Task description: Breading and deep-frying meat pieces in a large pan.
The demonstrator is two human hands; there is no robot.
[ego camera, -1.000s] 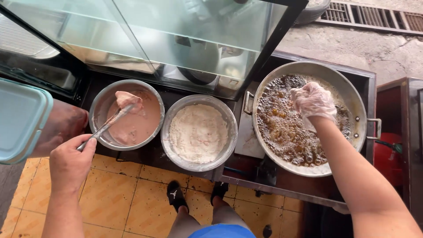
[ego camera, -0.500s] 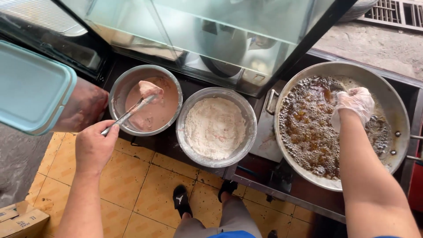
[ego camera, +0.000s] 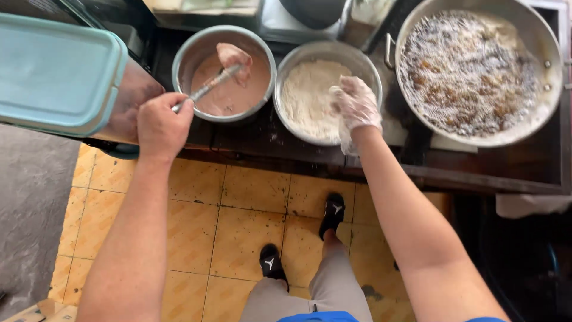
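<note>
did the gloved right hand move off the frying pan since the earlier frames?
Yes. The gloved right hand left the frying pan and moved left; it is now over the flour bowl.

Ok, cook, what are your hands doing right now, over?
Left hand grips metal tongs holding a meat piece over the batter bowl. Gloved right hand over the flour bowl. Nothing blocking.

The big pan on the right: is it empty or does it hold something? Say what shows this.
Holding something. The pan is filled nearly to its rim with foaming, bubbling liquid, with brown pieces scattered through it. What the pieces are cannot be told.
</note>
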